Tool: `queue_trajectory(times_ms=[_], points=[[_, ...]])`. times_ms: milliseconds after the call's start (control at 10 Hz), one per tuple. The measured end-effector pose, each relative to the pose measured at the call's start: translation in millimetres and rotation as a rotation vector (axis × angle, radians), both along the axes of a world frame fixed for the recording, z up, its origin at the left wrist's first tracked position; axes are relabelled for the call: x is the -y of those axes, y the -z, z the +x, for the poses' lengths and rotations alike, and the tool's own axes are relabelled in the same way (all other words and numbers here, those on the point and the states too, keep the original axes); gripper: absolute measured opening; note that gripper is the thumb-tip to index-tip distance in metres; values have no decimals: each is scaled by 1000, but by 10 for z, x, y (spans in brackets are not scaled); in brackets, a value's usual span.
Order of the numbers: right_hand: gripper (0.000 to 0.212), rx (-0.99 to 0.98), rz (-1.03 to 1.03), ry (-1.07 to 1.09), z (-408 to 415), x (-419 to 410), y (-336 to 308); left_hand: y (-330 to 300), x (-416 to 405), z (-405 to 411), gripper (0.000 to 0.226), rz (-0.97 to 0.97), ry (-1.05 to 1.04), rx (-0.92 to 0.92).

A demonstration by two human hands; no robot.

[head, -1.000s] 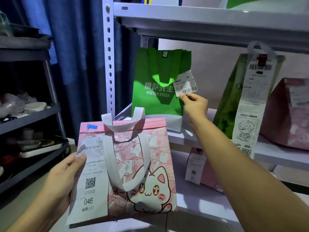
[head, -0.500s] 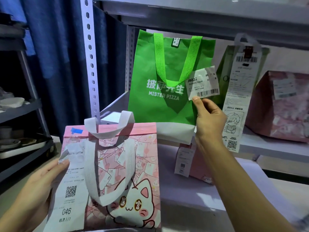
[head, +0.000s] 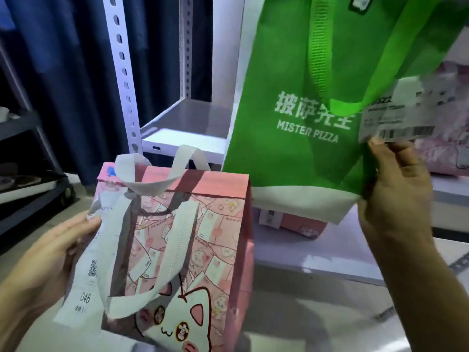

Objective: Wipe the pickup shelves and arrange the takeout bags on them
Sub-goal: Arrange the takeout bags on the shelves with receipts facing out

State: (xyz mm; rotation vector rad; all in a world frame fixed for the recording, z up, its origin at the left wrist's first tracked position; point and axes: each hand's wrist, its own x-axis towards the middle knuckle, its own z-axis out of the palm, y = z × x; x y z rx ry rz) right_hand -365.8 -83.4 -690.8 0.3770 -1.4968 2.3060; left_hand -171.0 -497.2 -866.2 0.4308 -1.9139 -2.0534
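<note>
The left hand (head: 48,260) holds the pink bag (head: 187,262) by its left side, thumb curled over the long white receipt (head: 91,265) that hangs down the bag's front; the other fingers are hidden behind the bag. The bag's white handles (head: 175,240) droop over its front, to the right of the thumb, above a cartoon cat face.

The right hand (head: 396,199) grips the right edge of the green bag (head: 291,118), thumb in front and fingers curled behind the fabric. Just above the thumb tip, a white label (head: 401,113) with a barcode is stuck to the bag. The green bag is tilted, its white bottom band level with the right palm, in front of the middle shelf (head: 187,128). Below that band, left of the right wrist, another pink bag (head: 294,222) sits on the lower shelf (head: 317,260). A perforated white post (head: 124,80) stands above the left fingers.
</note>
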Motion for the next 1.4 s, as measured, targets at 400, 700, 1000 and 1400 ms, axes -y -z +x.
queue_trajectory(times_ms=[400,700,1000,1400], points=[[17,101,127,-5,-267,-1387,503,190,-340,-59,28,273,-25,12],[21,270,450,-62,527,-579,1491,272,-373,-172,28,240,-126,5],[19,516,485,-148,266,-502,2070,165,-304,-135,29,260,-198,-27],[12,350,386,-147,-805,328,2221,127,-275,-50,35,224,-295,-12]])
